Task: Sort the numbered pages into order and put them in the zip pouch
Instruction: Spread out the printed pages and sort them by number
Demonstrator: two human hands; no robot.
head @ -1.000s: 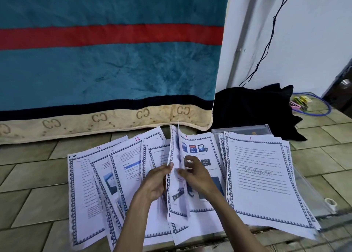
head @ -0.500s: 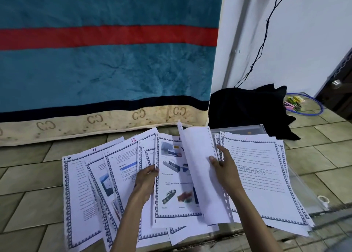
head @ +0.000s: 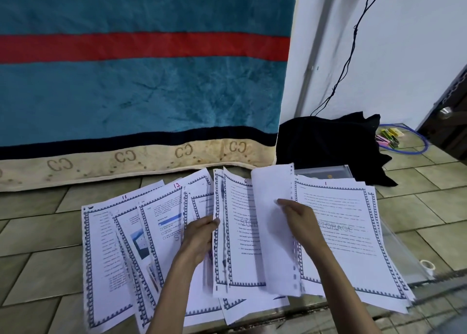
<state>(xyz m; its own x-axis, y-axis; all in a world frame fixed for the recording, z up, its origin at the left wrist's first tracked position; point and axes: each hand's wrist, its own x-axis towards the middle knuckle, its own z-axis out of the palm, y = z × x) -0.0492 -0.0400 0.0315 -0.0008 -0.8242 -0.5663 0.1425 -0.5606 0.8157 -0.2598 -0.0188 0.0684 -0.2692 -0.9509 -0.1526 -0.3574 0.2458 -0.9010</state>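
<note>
Right hand [head: 302, 221]: fingers [head: 285, 203] curled on a lifted page [head: 274, 232], pinching its punched-hole edge; blank back faces the camera, sheet stands tilted up over the middle of the spread.
Left hand [head: 199, 237]: fingertips pressed together on the left edge of the page marked 6 [head: 240, 235], thumb side hidden, so exact grip unclear; looks like a pinch on that sheet's edge.
Pages lie fanned on the tiled floor [head: 32, 235], all with a dark patterned border. Left of the left hand: page 11 [head: 101, 252] outermost, page 12 [head: 164, 220] overlapping the sheets between. Right of the right hand: stack topped by page 1 [head: 353, 237], faint "STORAGE" watermark, several sheets under it slightly offset.
Zip pouch [head: 326, 172]: clear plastic, under the page 1 stack, far end and right edge sticking out toward the floor's right side.
Roll of tape [head: 427, 266] on the floor just right of the pouch.
Behind the pages: teal blanket [head: 141, 86] with a red stripe hanging to the floor, black cloth [head: 326, 141] against the white wall, black cable [head: 351, 53] running up it.
</note>
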